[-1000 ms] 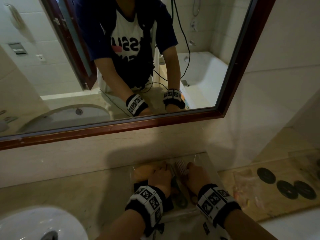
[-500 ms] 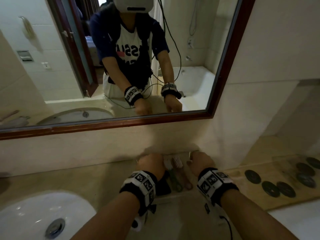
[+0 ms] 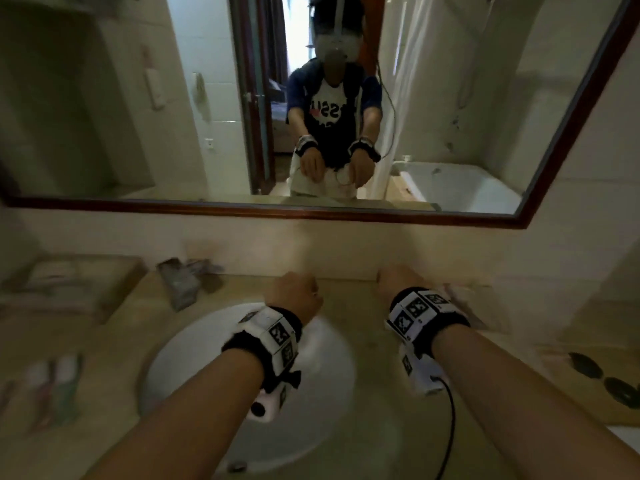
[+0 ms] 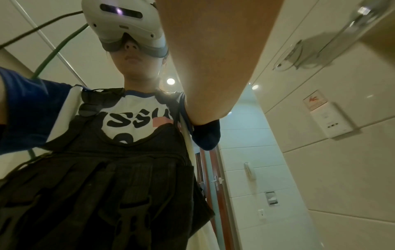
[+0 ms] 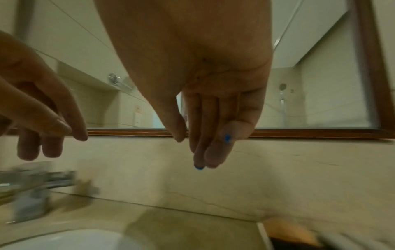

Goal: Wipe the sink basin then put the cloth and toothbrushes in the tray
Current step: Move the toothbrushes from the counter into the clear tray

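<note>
Since both hands hang bare over the counter, I judge the placing step to be at or near its end. My right hand point(image 3: 398, 278) holds nothing: in the right wrist view its fingers point(image 5: 211, 135) point straight down, pressed together, with the thumb alongside. My left hand point(image 3: 298, 292) is empty too, with its fingers loosely bent and slightly spread.

The sink basin point(image 3: 194, 358) lies under my left forearm, and the faucet point(image 3: 183, 282) stands beyond and to the left of that hand. The tray point(image 5: 261, 233) sits below and just to the right of my right hand. Only its near corner shows in the wrist view, and in the head view my wristband covers most of it.

Inside that corner I see a tan lump point(image 5: 292, 231) that may be the cloth, though it is too blurred to be sure. I cannot make out the toothbrushes there at all. Well to the left of my left hand, some long blurred shapes point(image 3: 52, 386) lie on the counter, and I cannot tell what they are.

The next move calls for a steady look down into the tray to count what is in it. If a brush is missing, I reach for it with the nearer hand. Otherwise I draw both hands back.
</note>
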The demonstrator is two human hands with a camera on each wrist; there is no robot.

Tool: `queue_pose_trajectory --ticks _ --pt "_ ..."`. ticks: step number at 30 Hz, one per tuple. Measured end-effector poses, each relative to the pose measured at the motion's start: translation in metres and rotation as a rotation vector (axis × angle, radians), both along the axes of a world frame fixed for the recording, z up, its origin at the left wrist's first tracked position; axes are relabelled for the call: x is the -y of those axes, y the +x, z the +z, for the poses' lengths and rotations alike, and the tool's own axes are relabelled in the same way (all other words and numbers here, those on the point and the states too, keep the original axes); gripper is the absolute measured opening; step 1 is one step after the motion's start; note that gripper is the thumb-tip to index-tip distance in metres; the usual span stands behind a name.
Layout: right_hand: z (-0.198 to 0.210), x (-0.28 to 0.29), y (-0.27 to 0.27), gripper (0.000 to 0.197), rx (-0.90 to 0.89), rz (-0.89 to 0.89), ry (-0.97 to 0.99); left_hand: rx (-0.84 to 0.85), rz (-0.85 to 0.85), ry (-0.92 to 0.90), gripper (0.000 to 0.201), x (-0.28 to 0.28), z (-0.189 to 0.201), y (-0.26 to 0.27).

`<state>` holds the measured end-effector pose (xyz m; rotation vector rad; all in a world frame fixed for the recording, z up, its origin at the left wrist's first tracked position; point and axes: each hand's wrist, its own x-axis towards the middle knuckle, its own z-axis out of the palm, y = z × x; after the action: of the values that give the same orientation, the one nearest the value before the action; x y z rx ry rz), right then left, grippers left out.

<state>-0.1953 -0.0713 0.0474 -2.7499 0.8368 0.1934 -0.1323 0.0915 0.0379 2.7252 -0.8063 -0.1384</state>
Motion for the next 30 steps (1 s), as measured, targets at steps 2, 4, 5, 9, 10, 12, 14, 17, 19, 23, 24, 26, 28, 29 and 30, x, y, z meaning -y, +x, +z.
queue_pose_trajectory --ticks 2,4,5,9,10,12,14,17,19,23,24,26,28,29,30 --pt "-0.001 -0.057 0.014 0.021 0.011 0.084 -0.003 0.018 0.067 0.043 0.029 -0.058 -0.003 0.005" --pt "-0.008 -0.105 0.027 0.018 0.02 0.15 0.023 0.03 0.126 0.077 0.03 -0.106 -0.009 0.011" --pt "-0.009 -0.13 0.033 0.018 0.013 0.189 0.032 0.022 0.158 0.083 0.03 -0.13 -0.011 0.015" --pt "-0.021 -0.2 0.059 0.026 -0.057 0.348 0.019 -0.038 0.265 0.128 0.031 -0.199 -0.02 0.036" --pt "-0.023 -0.216 0.066 0.026 -0.071 0.386 0.0 -0.051 0.288 0.136 0.031 -0.214 -0.025 0.044" --pt "-0.031 -0.241 0.085 0.025 -0.089 0.448 -0.03 -0.089 0.343 0.147 0.031 -0.239 -0.035 0.059" --pt "-0.04 -0.26 0.105 0.025 -0.12 0.507 -0.036 -0.112 0.393 0.179 0.031 -0.261 -0.044 0.072" --pt "-0.052 -0.287 0.134 0.028 -0.152 0.581 -0.049 -0.122 0.496 0.219 0.031 -0.299 -0.054 0.091" --pt "-0.061 -0.304 0.151 0.031 -0.168 0.625 -0.043 -0.142 0.546 0.224 0.032 -0.326 -0.062 0.103" --pt "-0.084 -0.34 0.171 0.04 -0.233 0.65 0.088 -0.203 0.654 0.23 0.03 -0.373 -0.079 0.119" --pt "-0.091 -0.349 0.177 0.045 -0.25 0.653 0.125 -0.219 0.681 0.225 0.033 -0.383 -0.084 0.123" --pt "-0.102 -0.369 0.186 0.057 -0.247 0.636 0.219 -0.254 0.72 0.228 0.041 -0.405 -0.097 0.129" --pt "-0.114 -0.388 0.192 0.064 -0.203 0.634 0.251 -0.277 0.735 0.252 0.05 -0.428 -0.112 0.135" --pt "-0.119 -0.397 0.193 0.067 -0.194 0.638 0.252 -0.289 0.733 0.255 0.054 -0.437 -0.119 0.138" --pt "-0.126 -0.406 0.195 0.069 -0.199 0.647 0.252 -0.298 0.724 0.261 0.059 -0.445 -0.125 0.142"
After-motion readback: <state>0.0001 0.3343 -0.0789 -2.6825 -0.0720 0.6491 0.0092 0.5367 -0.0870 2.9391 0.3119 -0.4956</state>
